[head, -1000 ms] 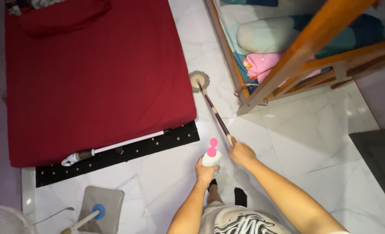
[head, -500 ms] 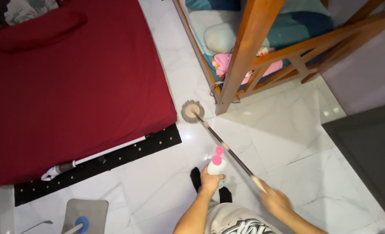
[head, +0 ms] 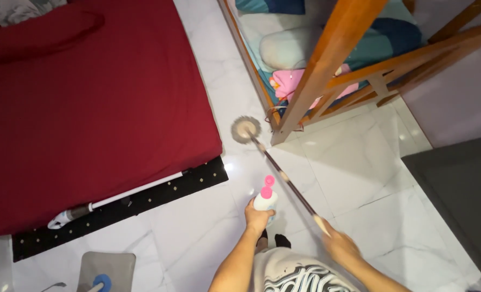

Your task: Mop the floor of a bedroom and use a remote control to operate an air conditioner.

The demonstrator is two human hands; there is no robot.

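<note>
Step in hand, as judged: mopping the white marble floor (head: 359, 162) in the strip between the red mattress (head: 89, 97) and the wooden bed frame (head: 327, 70).

Right hand (head: 337, 246): fingers closed around the near end of the mop pole (head: 283, 176), which runs up and to the left from the grip. The round mop head (head: 246, 128) sits flat on the floor at the far end, just beside the near corner post of the bed frame and close to the mattress's right edge.

Left hand (head: 257, 216): fingers wrapped around a white squeeze bottle (head: 265, 199), held upright with its pink flip cap (head: 267, 189) on top (cap appears raised; cannot tell whether liquid is coming out). Bottle sits just left of the pole, near the body.

Surroundings: a second white-handled tool (head: 116, 197) lies on the black dotted mat (head: 143, 205) along the mattress's near edge. A flat grey mop pad with blue joint (head: 106, 270) is at near left. Pillows and a pink cloth (head: 294, 81) lie under the frame.

Next move, as judged: the head is hemmed between post and mattress, so a stroke calls for a pull toward the near side along the open tile, keeping the pole clear of the bottle. One-handed control means a firm grip.
</note>
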